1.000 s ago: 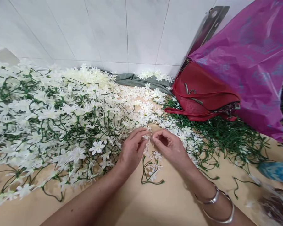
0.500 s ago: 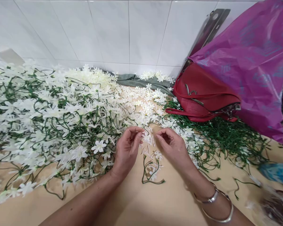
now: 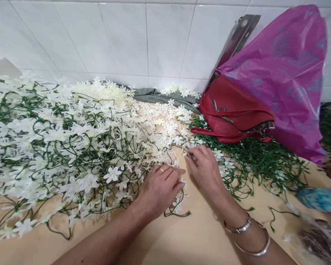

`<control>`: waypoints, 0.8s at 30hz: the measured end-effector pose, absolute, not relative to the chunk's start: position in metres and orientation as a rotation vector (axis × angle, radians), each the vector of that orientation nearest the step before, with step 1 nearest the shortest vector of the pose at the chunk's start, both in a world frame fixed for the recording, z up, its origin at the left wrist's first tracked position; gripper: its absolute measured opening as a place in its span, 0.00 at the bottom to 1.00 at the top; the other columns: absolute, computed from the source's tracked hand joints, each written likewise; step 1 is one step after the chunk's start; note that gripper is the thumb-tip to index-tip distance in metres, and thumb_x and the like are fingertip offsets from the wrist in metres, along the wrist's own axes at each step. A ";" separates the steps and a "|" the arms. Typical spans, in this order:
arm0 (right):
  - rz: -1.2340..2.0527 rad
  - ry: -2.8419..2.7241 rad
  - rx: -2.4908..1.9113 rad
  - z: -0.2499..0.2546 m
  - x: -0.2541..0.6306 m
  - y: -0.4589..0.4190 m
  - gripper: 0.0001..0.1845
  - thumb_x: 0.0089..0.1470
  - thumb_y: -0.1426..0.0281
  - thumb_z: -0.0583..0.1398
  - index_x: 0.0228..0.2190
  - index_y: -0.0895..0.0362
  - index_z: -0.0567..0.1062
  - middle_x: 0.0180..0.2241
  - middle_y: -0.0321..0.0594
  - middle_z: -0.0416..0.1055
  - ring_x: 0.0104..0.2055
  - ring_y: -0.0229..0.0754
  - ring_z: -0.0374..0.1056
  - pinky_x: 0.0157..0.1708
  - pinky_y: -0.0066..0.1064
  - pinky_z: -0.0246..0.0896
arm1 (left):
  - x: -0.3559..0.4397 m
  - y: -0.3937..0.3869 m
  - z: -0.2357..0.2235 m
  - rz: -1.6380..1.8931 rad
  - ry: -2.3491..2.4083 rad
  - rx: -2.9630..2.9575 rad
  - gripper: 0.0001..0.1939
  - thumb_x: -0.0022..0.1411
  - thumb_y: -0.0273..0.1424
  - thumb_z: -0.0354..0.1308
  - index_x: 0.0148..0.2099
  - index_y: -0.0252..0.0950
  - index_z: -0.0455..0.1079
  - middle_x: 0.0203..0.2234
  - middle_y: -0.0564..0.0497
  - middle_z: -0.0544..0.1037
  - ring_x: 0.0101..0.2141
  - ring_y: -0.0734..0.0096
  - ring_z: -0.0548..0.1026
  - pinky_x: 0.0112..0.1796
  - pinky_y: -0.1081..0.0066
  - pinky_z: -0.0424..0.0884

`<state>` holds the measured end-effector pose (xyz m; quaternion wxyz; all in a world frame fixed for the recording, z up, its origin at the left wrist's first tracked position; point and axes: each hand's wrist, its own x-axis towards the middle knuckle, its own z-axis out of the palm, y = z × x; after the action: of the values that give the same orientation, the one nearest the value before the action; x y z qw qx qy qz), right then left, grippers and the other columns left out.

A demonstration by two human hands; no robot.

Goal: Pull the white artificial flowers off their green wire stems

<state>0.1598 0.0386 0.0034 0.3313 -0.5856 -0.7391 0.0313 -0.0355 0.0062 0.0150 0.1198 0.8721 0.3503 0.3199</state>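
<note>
My left hand (image 3: 161,191) lies palm down over a small cluster of white artificial flowers (image 3: 179,204) and loose green stems (image 3: 178,214). Its index finger and thumb are apart, and the flower parts below are partly hidden by it. A little farther off, my right hand (image 3: 204,165) is closed in a pinch at the edge of the scattered blossoms. A tiny whitish bit shows at its fingertips, too small to name. Left of my hands spreads a large heap of white artificial flowers on green stems (image 3: 71,143).
A red handbag (image 3: 234,110) rests on a pile of green stems (image 3: 256,158), beside a purple plastic bag (image 3: 289,84). Loose white blossoms (image 3: 162,119) and a grey-green cloth (image 3: 160,96) lie toward the tiled wall (image 3: 124,40). At right are a blue-and-white item (image 3: 320,200) and a clear plastic bag (image 3: 320,235).
My left hand has turned palm down and moved nearer, over the small cluster, from its raised place beside my right hand. My right hand has shifted slightly away from me, still pinched.
</note>
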 end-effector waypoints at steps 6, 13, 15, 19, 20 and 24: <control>0.659 -1.888 -1.334 0.013 0.146 0.027 0.05 0.60 0.73 0.62 0.33 0.54 0.78 0.35 0.41 0.74 0.36 0.45 0.69 0.39 0.38 0.64 | -0.044 0.010 0.008 0.982 1.405 2.440 0.07 0.75 0.29 0.52 0.51 0.38 0.69 0.41 0.46 0.84 0.41 0.57 0.80 0.46 0.57 0.71; 1.227 -1.404 -1.217 0.023 0.148 0.027 0.10 0.58 0.61 0.66 0.32 0.55 0.77 0.24 0.31 0.66 0.26 0.37 0.60 0.26 0.29 0.55 | -0.044 0.012 0.005 1.168 1.229 2.230 0.12 0.73 0.27 0.54 0.56 0.39 0.67 0.45 0.45 0.81 0.46 0.60 0.79 0.48 0.61 0.73; 1.270 -1.331 -1.165 0.025 0.149 0.028 0.11 0.55 0.60 0.68 0.33 0.55 0.77 0.26 0.33 0.70 0.28 0.37 0.63 0.28 0.29 0.58 | -0.043 0.011 0.007 1.242 1.121 2.134 0.13 0.72 0.26 0.55 0.57 0.40 0.67 0.44 0.47 0.80 0.45 0.65 0.79 0.48 0.66 0.74; 1.369 -1.259 -1.110 0.027 0.147 0.027 0.15 0.52 0.58 0.71 0.36 0.54 0.78 0.31 0.37 0.77 0.32 0.39 0.72 0.34 0.30 0.66 | -0.042 0.008 0.014 1.321 1.047 2.040 0.11 0.71 0.26 0.58 0.54 0.40 0.69 0.39 0.49 0.79 0.41 0.68 0.78 0.45 0.69 0.74; 1.393 -1.252 -1.095 0.028 0.146 0.026 0.15 0.52 0.58 0.71 0.36 0.54 0.78 0.31 0.37 0.78 0.33 0.39 0.73 0.35 0.30 0.68 | -0.041 0.008 0.015 1.336 1.045 2.035 0.11 0.71 0.26 0.58 0.53 0.40 0.70 0.39 0.49 0.79 0.41 0.68 0.78 0.44 0.69 0.74; 1.454 -1.264 -1.047 0.030 0.144 0.023 0.15 0.54 0.58 0.71 0.37 0.53 0.76 0.35 0.39 0.80 0.34 0.39 0.75 0.39 0.32 0.71 | -0.041 0.010 0.018 1.346 1.059 2.002 0.06 0.70 0.25 0.59 0.48 0.40 0.73 0.38 0.48 0.78 0.41 0.67 0.76 0.41 0.69 0.74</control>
<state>0.1441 0.0233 0.0296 0.4567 -0.4246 -0.5129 0.5900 -0.0412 0.0102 0.0179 0.2507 0.7357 0.3890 0.4945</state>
